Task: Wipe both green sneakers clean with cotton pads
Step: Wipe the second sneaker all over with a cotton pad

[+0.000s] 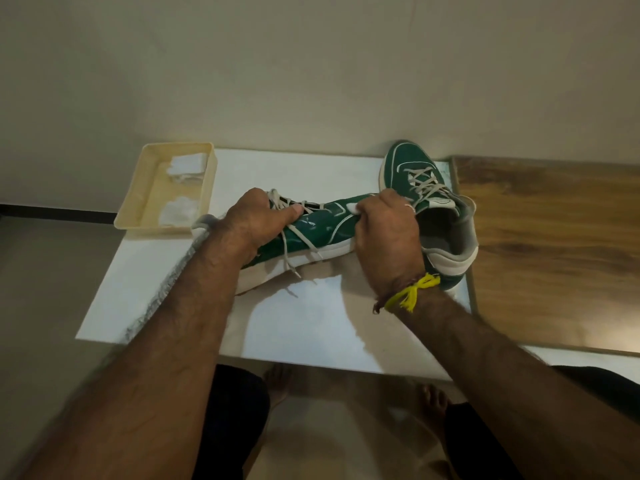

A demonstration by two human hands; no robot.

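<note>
One green sneaker [317, 226] lies across the white sheet [304, 323], tilted on its side with its loose laces hanging. My left hand [258, 220] grips it around the laced opening. My right hand [386, 233] is curled over its toe end and pinches a white cotton pad [351, 207] against the green upper. The second green sneaker [433, 202] stands behind my right hand at the sheet's right edge, toe pointing away. More cotton pads [187, 166] lie in a cream tray [138, 209] at the back left.
A wooden board [554, 254] lies to the right of the white sheet. A plain wall rises behind the sheet. My bare feet [429, 400] and dark-clothed knees are on the floor below the sheet's near edge.
</note>
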